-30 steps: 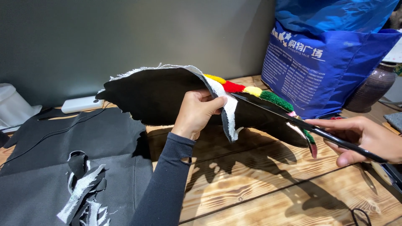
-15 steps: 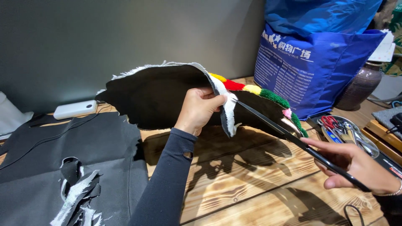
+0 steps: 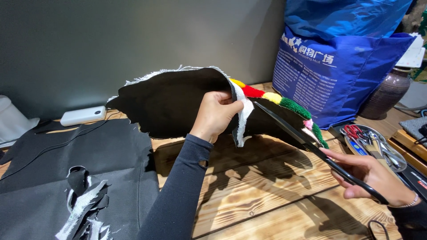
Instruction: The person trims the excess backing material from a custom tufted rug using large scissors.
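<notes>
My left hand (image 3: 216,115) grips a tufted rug piece (image 3: 173,100) held up off the table, its black backing toward me, with a frayed white edge and red, yellow and green pile along the far side. My right hand (image 3: 371,175) holds long black scissors (image 3: 311,144). Their blades point up-left and reach the white fabric strip just right of my left thumb.
A wooden table (image 3: 267,195) lies below. Black fabric (image 3: 66,155) with white and black scraps (image 3: 82,206) covers its left side. A white power bank (image 3: 83,115) sits by the wall. A blue shopping bag (image 3: 342,66), a dark vase (image 3: 387,93) and a tray of tools (image 3: 373,144) stand at the right.
My right hand with the scissors has moved left and down, and the blades have opened slightly at the white strip. The left hand keeps its hold on the rug piece.
</notes>
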